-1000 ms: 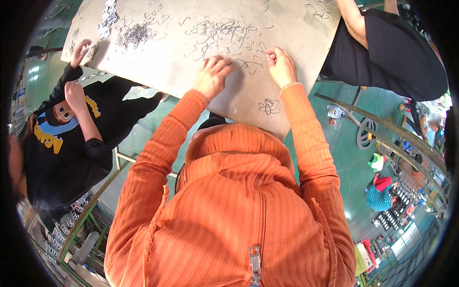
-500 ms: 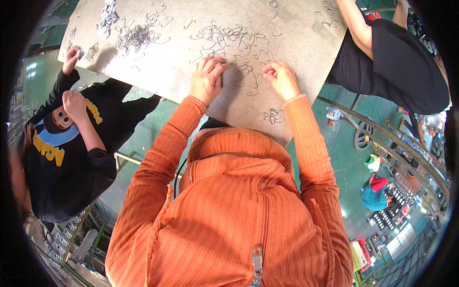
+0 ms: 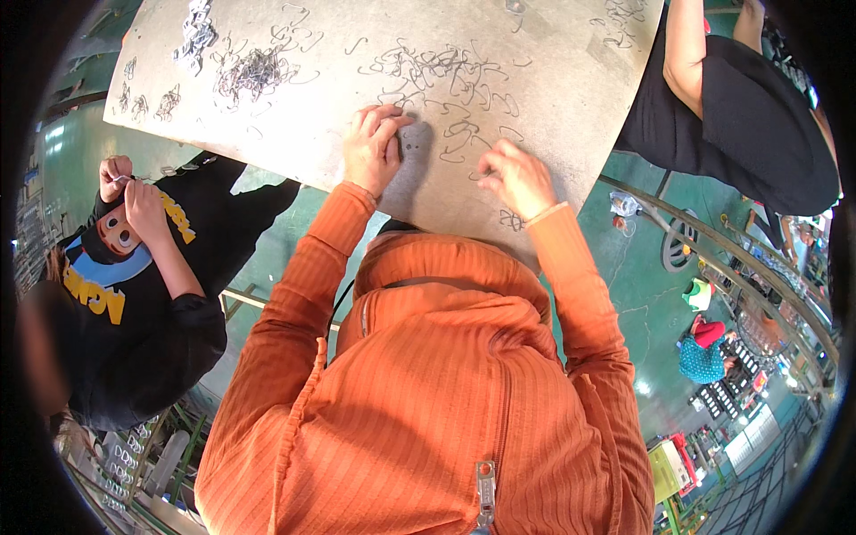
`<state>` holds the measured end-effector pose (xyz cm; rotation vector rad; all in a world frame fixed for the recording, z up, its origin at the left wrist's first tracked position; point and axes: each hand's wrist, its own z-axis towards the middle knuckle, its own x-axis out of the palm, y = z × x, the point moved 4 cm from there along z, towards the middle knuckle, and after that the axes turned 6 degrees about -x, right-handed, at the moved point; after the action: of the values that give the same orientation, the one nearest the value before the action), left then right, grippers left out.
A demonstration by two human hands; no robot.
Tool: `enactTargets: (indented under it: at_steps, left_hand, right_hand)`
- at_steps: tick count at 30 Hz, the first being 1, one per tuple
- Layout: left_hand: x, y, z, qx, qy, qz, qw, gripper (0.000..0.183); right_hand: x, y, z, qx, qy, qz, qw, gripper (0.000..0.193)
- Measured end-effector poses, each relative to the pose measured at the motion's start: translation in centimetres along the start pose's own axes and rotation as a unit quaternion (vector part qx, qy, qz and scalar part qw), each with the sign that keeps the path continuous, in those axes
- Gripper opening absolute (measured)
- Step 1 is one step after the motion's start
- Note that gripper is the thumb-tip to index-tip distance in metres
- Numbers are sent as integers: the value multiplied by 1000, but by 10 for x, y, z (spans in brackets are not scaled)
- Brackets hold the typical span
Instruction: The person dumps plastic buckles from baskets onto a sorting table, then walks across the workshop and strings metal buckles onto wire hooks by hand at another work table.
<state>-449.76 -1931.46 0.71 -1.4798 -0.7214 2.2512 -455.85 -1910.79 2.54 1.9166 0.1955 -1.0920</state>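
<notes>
Head view, looking down: a pale grey, matte bench (image 3: 571,134) fills the top, strewn with thin bent wire hooks (image 3: 446,76), dull metal, curled and tangled, lying at every angle with no shared long axis. A denser wire heap (image 3: 254,71) sits toward ten o'clock. The left hand (image 3: 373,147), palm down at twelve o'clock, has its fingers curled together on the bench; whether they pinch a hook cannot be told. The right hand (image 3: 515,176), at one o'clock, rests knuckles up, its grip drawn together at fingertips touching a hook. Both ribbed orange sleeves (image 3: 580,294) reach up from below. Another person in a black top (image 3: 134,303) stands at nine o'clock.
</notes>
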Motion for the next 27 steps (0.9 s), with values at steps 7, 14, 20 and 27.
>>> enactTargets:
  at_steps: [7,14,20,27]
  left_hand:
    - [43,-34,29,29,45,2,999,39]
    - [53,-47,9,51,151,49,986,45]
    - [11,-22,-17,-14,146,1,989,42]
    - [-8,2,-5,-61,71,18,995,40]
  right_hand:
    - [16,-3,-16,-40,-32,68,996,8]
    - [-34,-33,-12,-23,13,768,640,10]
    - [-35,-53,38,91,-17,671,736,13]
    - [-3,-19,81,179,-115,71,975,12]
